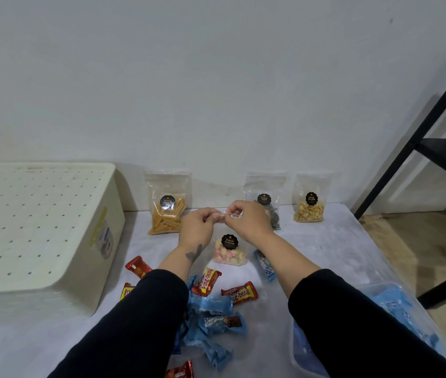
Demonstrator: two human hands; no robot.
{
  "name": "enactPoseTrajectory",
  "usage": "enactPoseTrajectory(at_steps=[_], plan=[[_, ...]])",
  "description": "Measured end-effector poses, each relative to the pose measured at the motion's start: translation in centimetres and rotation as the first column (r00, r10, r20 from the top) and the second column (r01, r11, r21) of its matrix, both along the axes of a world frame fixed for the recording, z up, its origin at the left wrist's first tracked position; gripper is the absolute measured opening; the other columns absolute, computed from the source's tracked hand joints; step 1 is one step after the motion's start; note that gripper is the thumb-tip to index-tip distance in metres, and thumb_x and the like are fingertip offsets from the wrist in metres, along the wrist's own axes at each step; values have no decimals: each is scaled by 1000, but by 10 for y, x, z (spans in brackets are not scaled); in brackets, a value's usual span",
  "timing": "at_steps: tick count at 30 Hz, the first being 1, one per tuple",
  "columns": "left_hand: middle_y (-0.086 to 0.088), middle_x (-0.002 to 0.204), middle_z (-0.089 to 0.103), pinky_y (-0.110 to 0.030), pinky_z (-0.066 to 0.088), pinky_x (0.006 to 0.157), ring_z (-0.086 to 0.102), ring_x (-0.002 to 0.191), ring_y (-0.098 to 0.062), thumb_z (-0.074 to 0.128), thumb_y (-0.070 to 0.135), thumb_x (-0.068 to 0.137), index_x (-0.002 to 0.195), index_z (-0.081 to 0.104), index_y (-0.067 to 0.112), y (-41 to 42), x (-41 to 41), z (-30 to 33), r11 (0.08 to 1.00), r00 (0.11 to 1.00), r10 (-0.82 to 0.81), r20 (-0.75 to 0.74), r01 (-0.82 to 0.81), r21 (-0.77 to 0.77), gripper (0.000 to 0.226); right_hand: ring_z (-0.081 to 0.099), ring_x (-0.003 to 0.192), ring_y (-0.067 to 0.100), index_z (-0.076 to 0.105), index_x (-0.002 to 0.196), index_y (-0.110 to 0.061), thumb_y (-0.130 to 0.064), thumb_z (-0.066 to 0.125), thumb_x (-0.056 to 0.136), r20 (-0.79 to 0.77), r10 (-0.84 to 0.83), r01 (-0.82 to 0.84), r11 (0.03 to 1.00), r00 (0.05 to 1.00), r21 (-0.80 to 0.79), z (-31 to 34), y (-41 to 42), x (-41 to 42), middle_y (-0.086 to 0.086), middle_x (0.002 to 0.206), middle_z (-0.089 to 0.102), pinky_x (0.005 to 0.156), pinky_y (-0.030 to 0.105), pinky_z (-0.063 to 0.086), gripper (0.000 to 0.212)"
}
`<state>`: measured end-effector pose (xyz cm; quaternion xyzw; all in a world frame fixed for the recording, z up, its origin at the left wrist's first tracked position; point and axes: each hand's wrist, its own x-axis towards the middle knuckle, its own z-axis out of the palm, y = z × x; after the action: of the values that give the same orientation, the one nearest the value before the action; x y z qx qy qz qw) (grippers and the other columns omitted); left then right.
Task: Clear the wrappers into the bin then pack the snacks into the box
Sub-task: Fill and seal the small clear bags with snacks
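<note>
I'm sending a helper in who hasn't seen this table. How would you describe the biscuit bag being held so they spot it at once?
Start at the white wall behind the table, where three clear snack bags lean. The biscuit bag stands nearer, mid-table, its top pinched by the left hand and right hand. It alone holds pink and white pieces.

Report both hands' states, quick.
Left hand: pinching the top edge of the clear biscuit bag.
Right hand: pinching the same bag's top edge.
</note>
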<state>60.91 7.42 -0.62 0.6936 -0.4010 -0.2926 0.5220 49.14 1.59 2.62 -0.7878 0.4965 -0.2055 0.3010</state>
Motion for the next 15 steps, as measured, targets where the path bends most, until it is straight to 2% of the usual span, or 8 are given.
enactPoseTrajectory(at_steps=[2, 5, 7, 9, 10, 12, 13, 15], plan=[[8, 80, 70, -17, 46, 76, 63, 77, 6, 53, 11, 94, 92, 71, 13, 1, 2, 0, 1000, 1000, 0, 0, 0, -18, 18, 56, 77, 11, 68, 79, -22, -23, 67, 80, 76, 24, -27, 999, 997, 38, 0, 0, 2, -9, 73, 59, 71, 24, 40, 2], [7, 80, 69, -11, 47, 77, 64, 80, 4, 52, 9, 94, 89, 69, 12, 1, 6, 3, 999, 1000, 18, 24, -17, -45, 18, 54, 67, 9, 72, 89, -7, -24, 64, 87, 139, 38, -58, 988, 990, 146, 10, -2, 1, -7, 69, 60, 66, 21, 43, 19], [3, 85, 69, -18, 47, 83, 66, 85, -6, 52, 10, 94, 88, 69, 14, 0, 9, 3, 997, 999, 42, 23, -41, -70, 18, 54, 58, 7, 72, 92, -4, -23, 59, 91, 128, 28, -58, 969, 991, 240, 17, -6, -3, -4, 66, 62, 54, 15, 44, 22], [4, 89, 67, -21, 45, 79, 63, 87, -10, 54, 13, 93, 90, 67, 17, -1, 9, 3, 995, 996, 73, 45, -69, -78, 14, 53, 54, 6, 71, 93, -2, -17, 61, 90, 98, 31, -58, 954, 995, 293, 21, -8, -8, -2, 64, 61, 42, 7, 42, 18], [5, 91, 64, -20, 45, 75, 59, 86, -10, 57, 16, 92, 95, 65, 18, -2, 8, 3, 992, 993, 105, 54, -101, -78, 9, 53, 54, 7, 72, 92, -2, -16, 62, 89, 93, 29, -56, 954, 995, 294, 22, -9, -9, 0, 65, 61, 41, 6, 41, 17], [5, 95, 56, -20, 43, 69, 53, 84, -11, 62, 26, 88, 100, 56, 20, -1, 4, 4, 974, 973, 219, 69, -215, -67, 15, 53, 54, 5, 73, 87, -4, -16, 64, 88, 78, 17, -36, 967, 997, 252, 20, -9, -10, -1, 64, 62, 44, 7, 42, 15], [3, 94, 55, -22, 43, 68, 52, 82, -12, 63, 32, 87, 98, 54, 20, 0, 2, 5, 965, 962, 260, 77, -258, -41, 18, 52, 54, 2, 73, 84, -6, -17, 64, 87, 66, 10, -24, 977, 998, 213, 19, -9, -9, -5, 62, 60, 45, 5, 41, 15], [1, 85, 58, -26, 44, 67, 54, 77, -13, 59, 39, 89, 89, 59, 14, 0, -2, 5, 971, 970, 234, 62, -236, 26, 25, 49, 53, -2, 74, 81, -9, -18, 65, 86, 56, 2, -10, 989, 998, 146, 18, -9, -6, -13, 59, 57, 42, 2, 36, 13]])
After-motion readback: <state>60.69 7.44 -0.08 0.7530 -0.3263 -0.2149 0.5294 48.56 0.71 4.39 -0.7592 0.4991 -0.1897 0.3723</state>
